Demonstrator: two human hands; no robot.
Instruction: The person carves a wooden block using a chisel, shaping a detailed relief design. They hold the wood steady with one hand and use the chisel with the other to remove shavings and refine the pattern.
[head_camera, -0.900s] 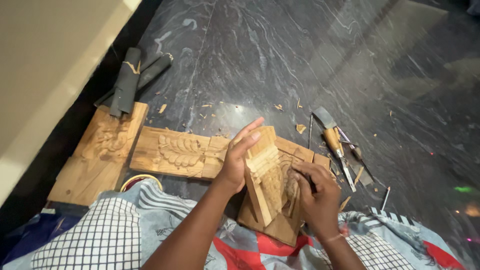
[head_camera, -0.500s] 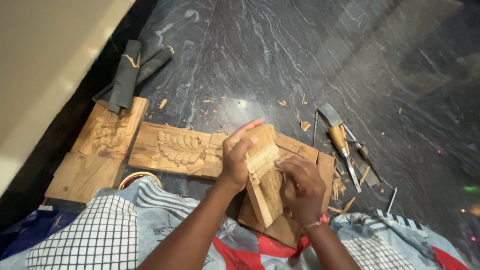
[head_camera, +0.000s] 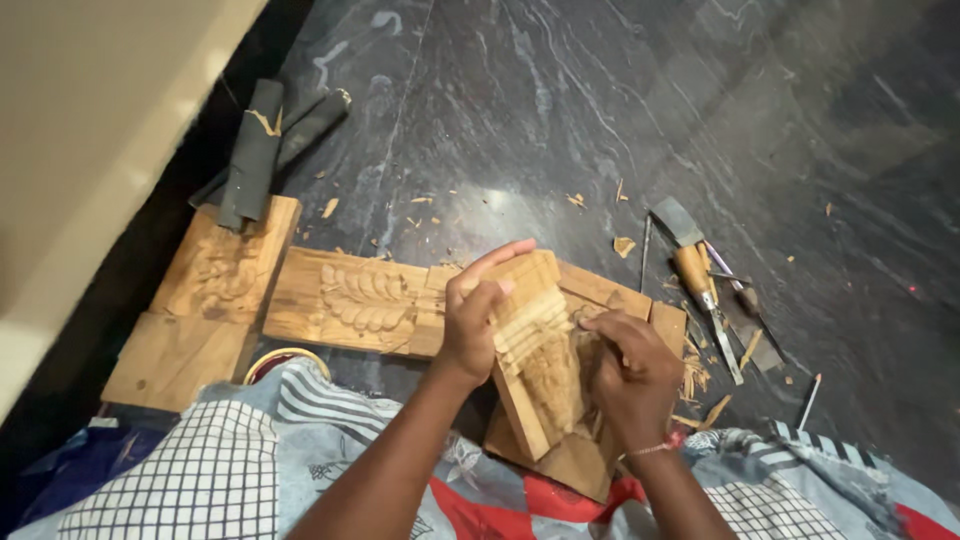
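A carved wooden block (head_camera: 535, 355) is propped at a tilt on a flat wooden board (head_camera: 575, 455) in front of me. My left hand (head_camera: 478, 318) grips the block's upper left edge, thumb over the top. My right hand (head_camera: 632, 375) is curled against the block's right side, over the carved part. Whether a tool sits in that hand is hidden by the fingers.
A long carved panel (head_camera: 345, 300) and another carved plank (head_camera: 205, 300) lie to the left on the dark stone floor (head_camera: 560, 110). Chisels (head_camera: 700, 280) and wood chips lie to the right. Dark rolled sheets (head_camera: 255, 150) rest at the upper left. Patterned cloth (head_camera: 240, 470) covers my lap.
My left hand has closed around the block's top edge. My right hand has moved up and left onto the carving. The view has shifted slightly.
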